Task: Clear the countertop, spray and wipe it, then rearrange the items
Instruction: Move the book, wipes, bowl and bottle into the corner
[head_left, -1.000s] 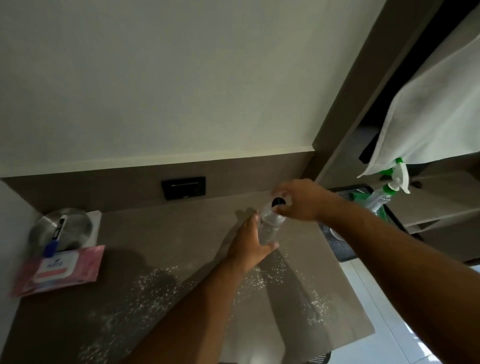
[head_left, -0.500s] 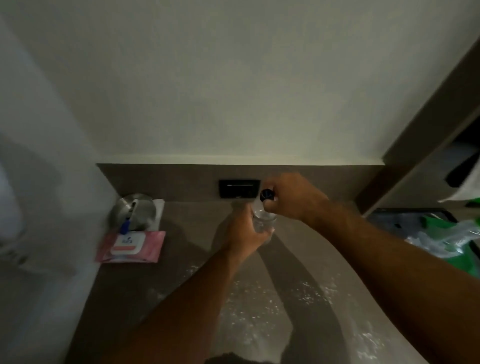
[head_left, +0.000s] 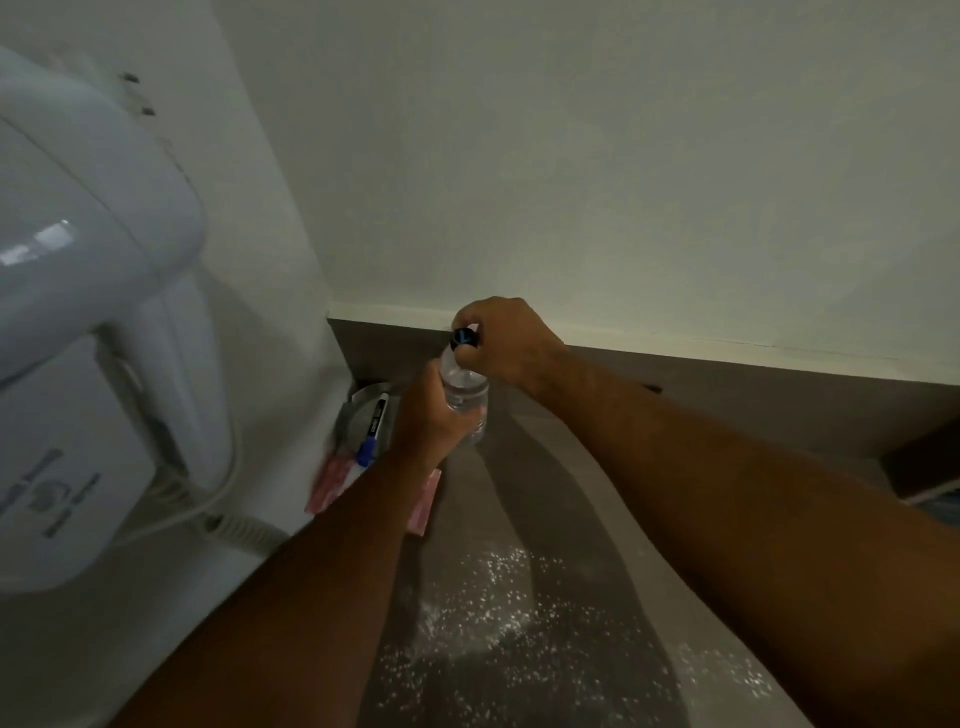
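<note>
A clear plastic water bottle (head_left: 465, 387) with a dark blue cap is held upright above the brown countertop (head_left: 561, 499). My left hand (head_left: 428, 415) grips the bottle's body from the left. My right hand (head_left: 506, 343) is closed over its cap from the right. White powder (head_left: 498, 608) is scattered over the near part of the countertop. In the back left corner lies a pink wipes pack (head_left: 423, 512), partly hidden by my left forearm, with a steel round lid (head_left: 363, 410) and a blue-capped marker (head_left: 371, 436) behind it.
A white wall-mounted hair dryer (head_left: 88, 332) with a coiled cord (head_left: 234, 525) hangs on the left wall, close to my left arm. A pale wall and a brown backsplash (head_left: 753, 405) bound the counter at the back. A dark shelf edge (head_left: 924, 467) shows at the right.
The view has swung left, so the hair dryer came into sight and the right-hand shelf with the spray bottle left it. Both hands carried the bottle toward the back left corner.
</note>
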